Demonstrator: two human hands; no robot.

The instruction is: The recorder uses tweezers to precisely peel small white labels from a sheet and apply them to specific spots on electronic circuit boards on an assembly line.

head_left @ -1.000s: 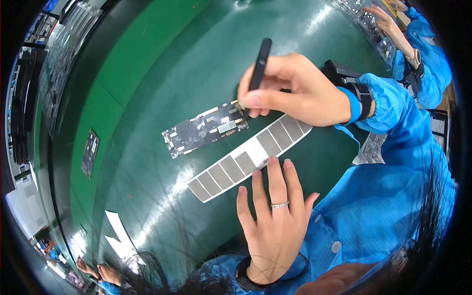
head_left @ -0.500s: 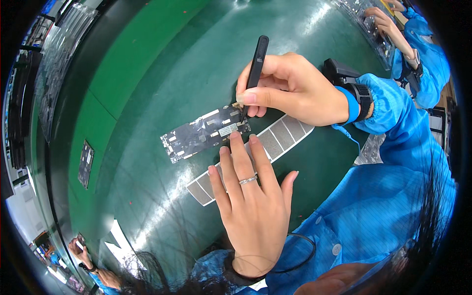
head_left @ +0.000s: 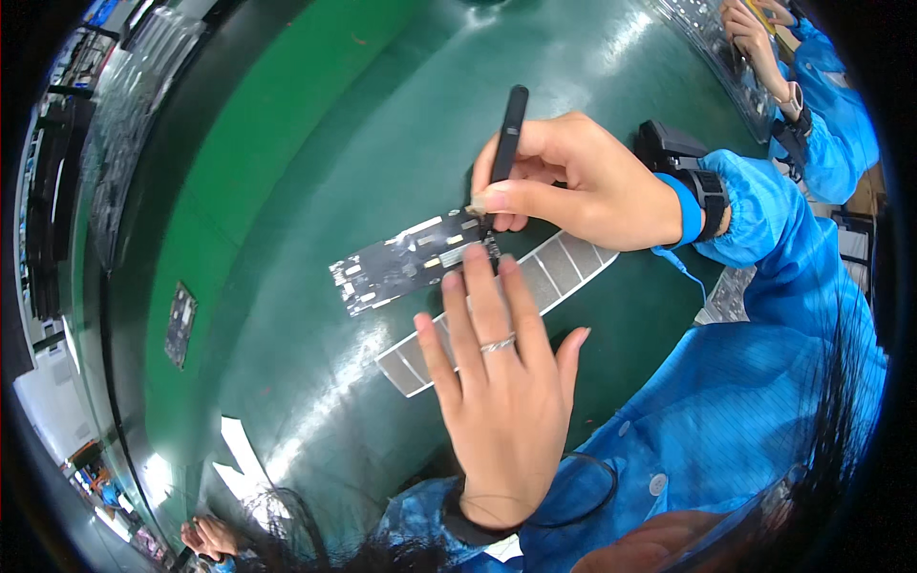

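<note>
A long black circuit board (head_left: 396, 265) lies on the green table in front of me. My right hand (head_left: 583, 186) pinches slim black tweezers (head_left: 509, 134) like a pen, their lower end down at the board's right end. What sits between the tips is too small to tell. My left hand (head_left: 501, 382) lies flat with its fingers stretched, the fingertips on the board's lower right edge beside a pale label. Under those fingers runs a white-edged strip of grey rectangular stickers (head_left: 564, 265), partly covered by the hand.
A second small circuit board (head_left: 180, 325) lies on the brighter green band at left. White paper pieces (head_left: 241, 458) are at lower left. Co-workers' hands show at upper right (head_left: 750, 33) and lower left (head_left: 210, 537). A blue wrist-strap cord (head_left: 686, 272) hangs from my right wrist.
The whole view has shifted slightly. My left fingertips have slid a little farther onto the board by its label. The tweezers stay at its right end. The co-worker's hand at lower left has moved.
</note>
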